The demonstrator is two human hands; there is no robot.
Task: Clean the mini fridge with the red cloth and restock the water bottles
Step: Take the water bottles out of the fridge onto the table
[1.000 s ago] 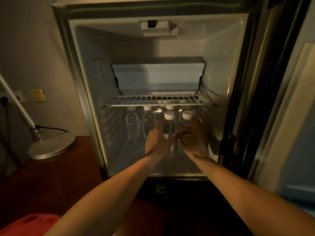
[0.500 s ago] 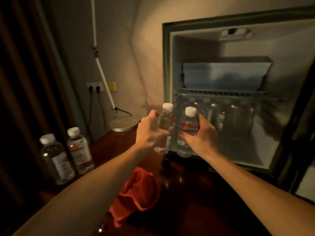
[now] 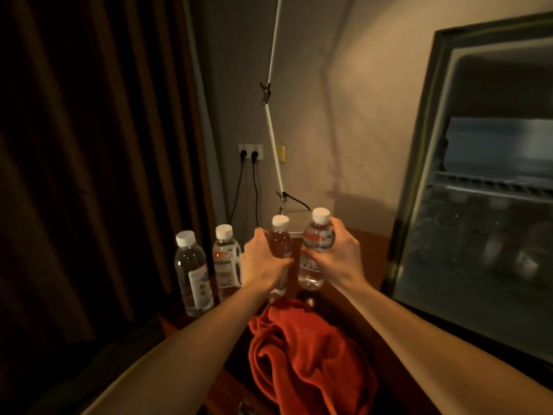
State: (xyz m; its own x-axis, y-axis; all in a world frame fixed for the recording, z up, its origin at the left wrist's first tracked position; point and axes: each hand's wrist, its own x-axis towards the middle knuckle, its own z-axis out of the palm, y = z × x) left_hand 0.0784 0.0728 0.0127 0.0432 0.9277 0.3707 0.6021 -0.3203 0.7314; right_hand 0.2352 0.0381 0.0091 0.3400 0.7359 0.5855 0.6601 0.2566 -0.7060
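Note:
My left hand (image 3: 261,265) grips a clear water bottle (image 3: 279,244) with a white cap. My right hand (image 3: 336,256) grips a second water bottle (image 3: 317,241) with a red label. Both bottles are upright, side by side, low over the dark wooden table (image 3: 371,253), left of the open mini fridge (image 3: 419,163). Two more capped bottles (image 3: 193,274) (image 3: 226,262) stand on the table just left of my left hand. The red cloth (image 3: 305,351) lies crumpled on the table below my hands. More bottles show dimly under the fridge's wire shelf (image 3: 490,182).
A lamp's white pole (image 3: 273,127) rises from a round base behind the held bottles. A wall socket (image 3: 250,151) with two plugged cables is on the back wall. A dark curtain (image 3: 89,145) hangs along the left.
Both hands have pulled the two bottles out of the fridge and carried them left over the table, toward the two standing bottles. My view has swung left.

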